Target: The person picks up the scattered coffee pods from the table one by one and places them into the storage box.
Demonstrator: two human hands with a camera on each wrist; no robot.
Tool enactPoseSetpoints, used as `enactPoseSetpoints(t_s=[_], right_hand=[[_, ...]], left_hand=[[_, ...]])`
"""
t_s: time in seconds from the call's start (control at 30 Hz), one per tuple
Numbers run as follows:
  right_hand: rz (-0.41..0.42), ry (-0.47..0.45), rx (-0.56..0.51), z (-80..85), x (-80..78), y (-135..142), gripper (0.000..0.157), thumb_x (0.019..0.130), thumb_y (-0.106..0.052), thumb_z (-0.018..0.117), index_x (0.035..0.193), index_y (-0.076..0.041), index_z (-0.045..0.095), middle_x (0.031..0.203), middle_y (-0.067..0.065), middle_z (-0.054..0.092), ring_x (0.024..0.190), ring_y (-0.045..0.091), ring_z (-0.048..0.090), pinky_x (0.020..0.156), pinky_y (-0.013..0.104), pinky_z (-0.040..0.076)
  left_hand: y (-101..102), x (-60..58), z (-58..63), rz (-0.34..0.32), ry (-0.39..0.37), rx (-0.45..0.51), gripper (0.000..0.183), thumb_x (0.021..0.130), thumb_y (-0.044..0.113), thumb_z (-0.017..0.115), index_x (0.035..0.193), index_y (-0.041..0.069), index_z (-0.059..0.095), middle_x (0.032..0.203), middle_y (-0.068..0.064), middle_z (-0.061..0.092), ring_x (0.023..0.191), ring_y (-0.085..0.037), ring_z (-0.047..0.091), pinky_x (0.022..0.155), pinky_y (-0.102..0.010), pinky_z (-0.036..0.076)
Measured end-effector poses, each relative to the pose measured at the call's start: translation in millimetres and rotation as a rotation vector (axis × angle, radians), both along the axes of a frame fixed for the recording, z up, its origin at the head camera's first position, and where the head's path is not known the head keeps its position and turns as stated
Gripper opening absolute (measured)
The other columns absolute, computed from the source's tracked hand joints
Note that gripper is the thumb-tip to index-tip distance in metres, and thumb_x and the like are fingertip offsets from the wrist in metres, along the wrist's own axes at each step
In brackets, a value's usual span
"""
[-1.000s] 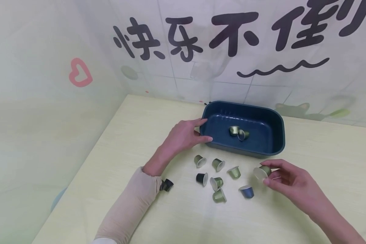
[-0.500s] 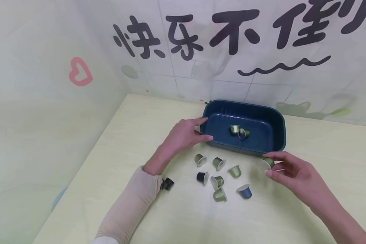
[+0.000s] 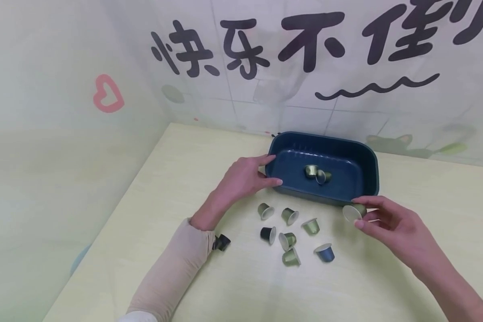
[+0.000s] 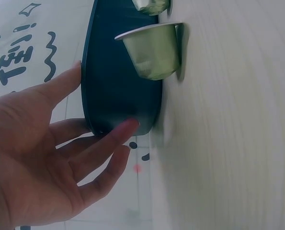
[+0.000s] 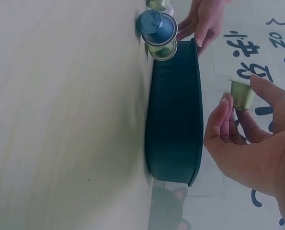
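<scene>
With thumb and fingers my right hand [image 3: 394,228] pinches a green coffee capsule [image 3: 353,213], its pale lid facing left, just in front of the dark blue bin [image 3: 346,150]. The right wrist view also has this capsule [image 5: 241,96] at the fingertips. My left hand [image 3: 241,179] holds the bin's left end, thumb at the front rim and a finger at the side. Inside the bin lie two greenish capsules [image 3: 311,171]. Several green capsules [image 3: 311,227], a black capsule [image 3: 267,234] and a blue capsule [image 3: 325,253] lie on the table before it.
Another dark capsule [image 3: 223,242] lies beside the left sleeve [image 3: 177,268], partly hidden by it. The pale table [image 3: 249,295] meets a printed wall sheet [image 3: 233,114] behind the bin. Along the left runs another light sheet [image 3: 44,156].
My right hand has lifted the green capsule slightly toward the bin's front rim. The blue capsule shifted a little on the table. My left hand stays at the bin.
</scene>
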State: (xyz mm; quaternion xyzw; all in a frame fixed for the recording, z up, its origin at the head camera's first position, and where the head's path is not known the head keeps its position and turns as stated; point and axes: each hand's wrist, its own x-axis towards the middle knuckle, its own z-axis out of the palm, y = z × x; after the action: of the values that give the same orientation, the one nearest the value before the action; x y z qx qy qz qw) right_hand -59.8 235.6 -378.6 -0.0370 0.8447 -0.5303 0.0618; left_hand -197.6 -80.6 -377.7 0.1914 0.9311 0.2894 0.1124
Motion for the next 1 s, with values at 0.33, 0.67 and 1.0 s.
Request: enactPoseSetpoints(t_s=[0.33, 0.67, 1.0], right_hand=[[-0.016, -0.006, -0.018, -1.7, -6.0, 1, 0.042, 0.094, -0.014, 0.071, 0.134, -0.013, 0.06, 0.105, -0.003, 0.067, 0.091, 0.007, 0.066, 0.077, 0.016, 0.051], [-0.019, 0.01, -0.025, 4.1, -10.0, 1, 0.044, 0.094, -0.013, 0.071, 0.136, -0.012, 0.058, 0.101, -0.001, 0.068, 0.09, 0.007, 0.066, 0.078, 0.015, 0.05], [-0.022, 0.024, -0.037, 8.4, -15.2, -1, 0.044, 0.093, -0.012, 0.071, 0.136, -0.012, 0.059, 0.097, -0.001, 0.066, 0.088, 0.009, 0.066, 0.077, 0.016, 0.05]], left_hand=[[-1, 0.6, -0.9, -0.01, -0.012, -0.007, 0.074, 0.086, 0.046, 0.076, 0.149, 0.017, 0.048, 0.067, 0.001, 0.066, 0.072, -0.004, 0.066, 0.051, -0.027, 0.038], [0, 0.0, -0.4, 0.001, 0.0, -0.019, 0.074, 0.085, 0.047, 0.076, 0.148, 0.019, 0.049, 0.074, 0.006, 0.067, 0.078, -0.004, 0.068, 0.053, -0.027, 0.042], [0, -0.1, 0.8, -0.004, 0.006, -0.018, 0.074, 0.085, 0.047, 0.076, 0.148, 0.018, 0.049, 0.074, 0.004, 0.068, 0.078, -0.004, 0.069, 0.052, -0.026, 0.041]])
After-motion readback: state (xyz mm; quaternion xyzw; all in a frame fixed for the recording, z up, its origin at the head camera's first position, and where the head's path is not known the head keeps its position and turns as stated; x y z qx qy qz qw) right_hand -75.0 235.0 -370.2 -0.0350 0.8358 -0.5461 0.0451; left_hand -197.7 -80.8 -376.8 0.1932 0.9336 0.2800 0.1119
